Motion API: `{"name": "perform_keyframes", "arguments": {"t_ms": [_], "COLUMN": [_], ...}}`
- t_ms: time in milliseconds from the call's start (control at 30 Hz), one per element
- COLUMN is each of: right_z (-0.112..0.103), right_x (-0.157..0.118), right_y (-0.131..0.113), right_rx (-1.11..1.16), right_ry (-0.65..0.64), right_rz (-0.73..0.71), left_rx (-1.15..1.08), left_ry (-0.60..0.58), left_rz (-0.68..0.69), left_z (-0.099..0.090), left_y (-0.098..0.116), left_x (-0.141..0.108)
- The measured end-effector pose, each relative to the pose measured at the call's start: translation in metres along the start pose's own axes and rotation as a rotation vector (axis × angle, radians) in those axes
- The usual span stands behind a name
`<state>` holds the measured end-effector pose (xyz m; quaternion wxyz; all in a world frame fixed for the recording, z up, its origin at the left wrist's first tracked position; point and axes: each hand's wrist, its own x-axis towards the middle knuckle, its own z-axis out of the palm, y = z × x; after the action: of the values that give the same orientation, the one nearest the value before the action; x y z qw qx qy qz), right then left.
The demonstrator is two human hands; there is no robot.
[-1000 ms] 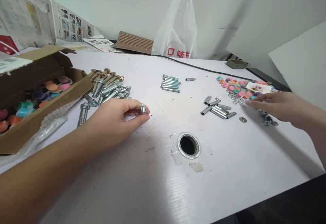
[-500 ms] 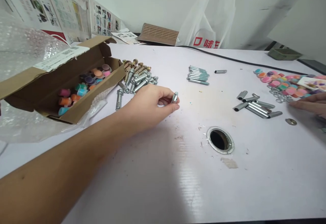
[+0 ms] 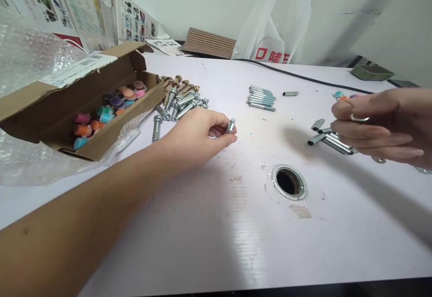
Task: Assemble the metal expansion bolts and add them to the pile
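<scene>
My left hand (image 3: 199, 137) pinches a short silver metal piece (image 3: 231, 126) between thumb and fingertips, its end pointing up, low over the white table (image 3: 202, 243). At the right, my right hand (image 3: 378, 126) is raised with a thin silver ring (image 3: 359, 118) between its thumb and fingers. Beneath it, silver tubes (image 3: 334, 143) lie in a pile, partly covered by the hand. Silver bolts (image 3: 186, 106) and brass-coloured bolts (image 3: 180, 83) are heaped behind my left hand. Several long screws (image 3: 262, 97) lie in a row near the middle.
An open cardboard box (image 3: 101, 150) with colourful caps stands left on bubble wrap (image 3: 33, 171). A round hole with a metal rim (image 3: 305, 193) is right of centre. Behind are a plastic bag (image 3: 270, 31), a black cable (image 3: 290, 73) and a green tray (image 3: 371, 73).
My right hand has moved left and up from beside the small rings, and a ring now shows in its fingers. My left hand stays nearly where it was, with the metal piece.
</scene>
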<state>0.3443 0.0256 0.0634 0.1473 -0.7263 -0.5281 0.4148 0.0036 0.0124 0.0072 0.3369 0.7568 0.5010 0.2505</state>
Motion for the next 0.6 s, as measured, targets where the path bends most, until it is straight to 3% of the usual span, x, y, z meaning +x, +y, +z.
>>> {"name": "perform_keyframes", "arguments": {"t_ms": [100, 167, 267, 433, 600], "right_z": [0.010, 0.011, 0.007, -0.029, -0.080], "right_x": [-0.006, -0.007, -0.010, -0.013, -0.022], "right_y": [-0.008, 0.003, 0.024, 0.051, 0.099], "right_rx": [0.003, -0.105, -0.159, 0.043, 0.252], "right_ry": [0.193, 0.357, 0.487, 0.541, 0.419], "right_rz": [-0.117, -0.217, -0.270, -0.219, -0.011], "left_rx": [-0.031, -0.032, -0.009, 0.042, 0.060], "left_ry": [-0.010, -0.017, -0.028, -0.016, 0.022], "left_rz": [-0.025, -0.050, -0.061, -0.073, -0.055], "left_z": [-0.001, -0.002, -0.003, -0.004, -0.003], "left_y": [0.000, 0.001, 0.002, 0.001, -0.004], "left_x": [0.000, 0.000, 0.001, 0.001, 0.004]}}
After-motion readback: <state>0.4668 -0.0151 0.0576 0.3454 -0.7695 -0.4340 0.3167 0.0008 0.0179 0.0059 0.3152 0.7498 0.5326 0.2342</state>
